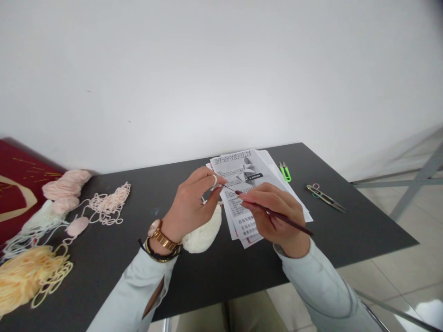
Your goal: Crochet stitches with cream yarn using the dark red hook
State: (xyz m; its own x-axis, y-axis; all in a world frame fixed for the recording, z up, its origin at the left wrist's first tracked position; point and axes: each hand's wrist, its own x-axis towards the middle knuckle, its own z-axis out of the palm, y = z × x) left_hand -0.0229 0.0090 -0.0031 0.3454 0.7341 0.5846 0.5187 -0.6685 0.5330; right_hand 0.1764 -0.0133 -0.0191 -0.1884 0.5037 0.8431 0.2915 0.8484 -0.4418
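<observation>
**Left hand (192, 203) and right hand (273, 216) at the crochet hook (294, 225)**

1. Right hand: closed around the crochet hook in a pencil-type grasp, directly over the lower part of the printed sheets (242, 170). The dark shaft slopes down past the wrist. Its thin tip points toward the left hand.
2. Left hand: raised at the left edge of the printed sheets, thumb and fingertips pinched together at the hook's tip. The strand between them is too fine to make out. A ring sits on one finger, a watch (155, 228) on the wrist.
3. White yarn ball (202, 235): on the counter (346, 230), touching the left edge of the sheets, under the left hand.
4. Green snips (285, 171): just right of the sheets. Metal snips (325, 198): farther right.
5. Pink yarn (65, 184) and yellow yarn (24, 276): well to the left of the sheets.
</observation>
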